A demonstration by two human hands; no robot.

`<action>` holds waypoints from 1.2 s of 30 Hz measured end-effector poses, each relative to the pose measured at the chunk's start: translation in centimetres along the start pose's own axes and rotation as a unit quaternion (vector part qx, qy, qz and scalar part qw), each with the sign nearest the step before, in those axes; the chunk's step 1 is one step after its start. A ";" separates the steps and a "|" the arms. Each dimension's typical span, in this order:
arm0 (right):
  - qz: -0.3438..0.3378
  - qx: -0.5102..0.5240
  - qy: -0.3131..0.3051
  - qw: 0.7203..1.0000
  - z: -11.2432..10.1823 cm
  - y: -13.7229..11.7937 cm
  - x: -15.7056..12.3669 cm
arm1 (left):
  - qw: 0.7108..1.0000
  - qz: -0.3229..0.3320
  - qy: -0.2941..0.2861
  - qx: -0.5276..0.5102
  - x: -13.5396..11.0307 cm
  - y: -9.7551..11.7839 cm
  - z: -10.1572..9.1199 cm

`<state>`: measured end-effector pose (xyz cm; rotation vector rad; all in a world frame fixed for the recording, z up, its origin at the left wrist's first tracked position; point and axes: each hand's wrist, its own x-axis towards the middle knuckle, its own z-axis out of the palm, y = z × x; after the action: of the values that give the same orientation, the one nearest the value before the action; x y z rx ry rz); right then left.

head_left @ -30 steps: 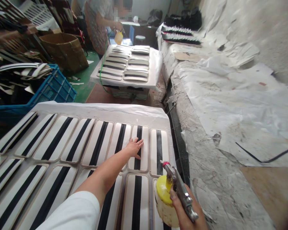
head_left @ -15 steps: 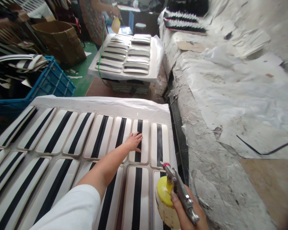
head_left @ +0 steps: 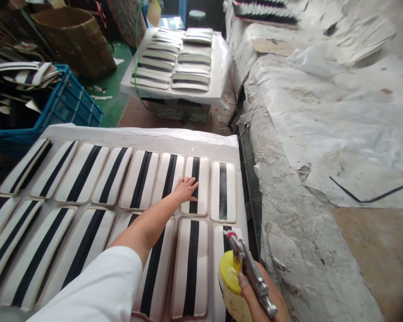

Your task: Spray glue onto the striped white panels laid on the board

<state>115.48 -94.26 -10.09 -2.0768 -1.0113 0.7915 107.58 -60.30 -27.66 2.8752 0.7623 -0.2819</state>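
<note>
Our right hand (head_left: 262,293), gripping the spray gun (head_left: 250,264), shifts nearer along the surface's (head_left: 221,144) right edge; left hand (head_left: 185,190) spread-fingered; greyed stripe (head_left: 223,190) looks done, others seem left.

Spray gun (head_left: 250,268) above striped panel (head_left: 218,239)

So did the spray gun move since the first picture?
Yes, toward the camera, judged against the back row's right-end striped panel: the spray gun's nozzle overlapped it before; now it appears just past the panel's near edge.
</note>
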 end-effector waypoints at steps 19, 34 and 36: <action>-0.019 -0.014 -0.068 0.997 0.4 1.8 -4.9 | 0.989 0.039 -0.144 0.014 0.1 -0.2 -2.7; -0.076 0.027 -0.167 0.983 2.7 1.0 -4.3 | 0.987 0.050 -0.149 -0.010 0.4 -1.1 -2.0; -0.076 0.033 -0.176 0.981 2.9 0.5 -4.0 | 0.986 0.062 -0.152 -0.011 0.4 -1.4 -2.2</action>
<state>111.43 -96.93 -11.33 -1.8141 -1.2970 1.1203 107.59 -58.50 -25.72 2.7505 0.5251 -0.6729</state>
